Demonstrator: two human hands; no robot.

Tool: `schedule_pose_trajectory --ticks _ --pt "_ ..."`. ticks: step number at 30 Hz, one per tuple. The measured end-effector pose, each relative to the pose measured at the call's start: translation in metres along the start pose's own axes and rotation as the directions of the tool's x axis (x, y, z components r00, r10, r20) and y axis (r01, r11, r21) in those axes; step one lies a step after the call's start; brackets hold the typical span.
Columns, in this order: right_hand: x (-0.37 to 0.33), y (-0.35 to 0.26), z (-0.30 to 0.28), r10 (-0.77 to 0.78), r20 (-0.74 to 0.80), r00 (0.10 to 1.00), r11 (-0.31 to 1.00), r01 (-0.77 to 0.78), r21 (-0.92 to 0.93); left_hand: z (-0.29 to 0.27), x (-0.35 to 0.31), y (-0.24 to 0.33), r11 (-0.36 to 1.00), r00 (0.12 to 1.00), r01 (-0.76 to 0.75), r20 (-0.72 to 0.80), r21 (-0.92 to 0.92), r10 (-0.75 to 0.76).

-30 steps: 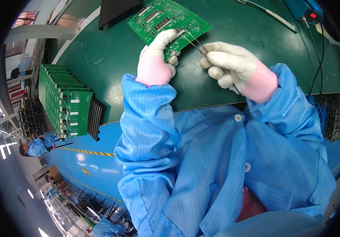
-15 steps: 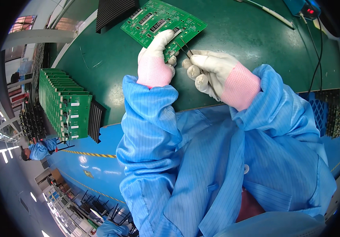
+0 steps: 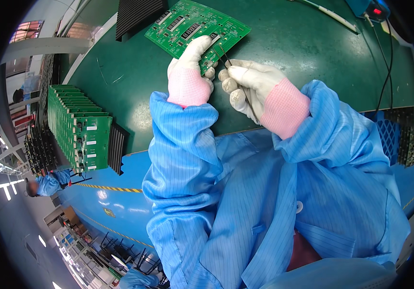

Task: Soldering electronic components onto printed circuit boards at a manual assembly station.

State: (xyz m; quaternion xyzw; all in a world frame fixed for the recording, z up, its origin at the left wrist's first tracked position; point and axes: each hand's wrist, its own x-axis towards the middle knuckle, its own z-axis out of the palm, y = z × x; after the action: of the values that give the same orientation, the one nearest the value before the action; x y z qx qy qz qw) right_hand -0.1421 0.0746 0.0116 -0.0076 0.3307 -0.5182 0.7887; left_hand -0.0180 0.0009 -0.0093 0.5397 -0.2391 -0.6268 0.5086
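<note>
A green circuit board (image 3: 221,24) with several black digit displays is tilted above the bench. My left hand (image 3: 193,60), in a white glove with a pink cuff, grips its near edge, thumb on top and fingers underneath. In my gloved right hand (image 3: 252,82) is a pair of dark tweezers (image 3: 226,59), held between thumb and forefinger. Their tips reach the board's near right part, close to my left thumb. Whether the tips pinch anything is too small to tell.
Left of me, a row of upright green boards (image 3: 79,127) stands in a black ribbed rack (image 3: 117,148). Another ribbed black block (image 3: 137,17) lies beyond my left hand. At far right are a soldering iron (image 3: 334,18), a blue soldering station (image 3: 373,9) and its cable (image 3: 389,67).
My right hand has shifted slightly left, toward the board, and the tweezers now appear closer together. The board has moved a touch to the left in my left hand.
</note>
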Motion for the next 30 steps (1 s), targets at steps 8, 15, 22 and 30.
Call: schedule_pose_trajectory --ticks 8,15,22,30 --pt "0.001 0.012 -0.001 -0.031 0.009 0.999 0.977 0.028 0.212 0.000 0.001 -0.004 0.999 0.999 -0.046 0.013 0.021 0.046" --pt "-0.001 0.016 0.002 -0.085 -0.010 0.996 0.963 0.085 0.256 0.000 0.004 -0.005 0.999 0.999 -0.043 -0.018 0.032 0.043" --pt "0.005 0.024 -0.007 -0.134 0.057 0.989 0.973 0.121 0.194 0.004 0.003 -0.008 0.998 0.997 -0.061 -0.039 0.018 0.061" --pt "0.005 0.026 -0.009 -0.156 0.070 0.985 0.976 0.143 0.162 0.004 0.001 -0.008 0.996 0.997 -0.072 -0.025 0.050 0.073"
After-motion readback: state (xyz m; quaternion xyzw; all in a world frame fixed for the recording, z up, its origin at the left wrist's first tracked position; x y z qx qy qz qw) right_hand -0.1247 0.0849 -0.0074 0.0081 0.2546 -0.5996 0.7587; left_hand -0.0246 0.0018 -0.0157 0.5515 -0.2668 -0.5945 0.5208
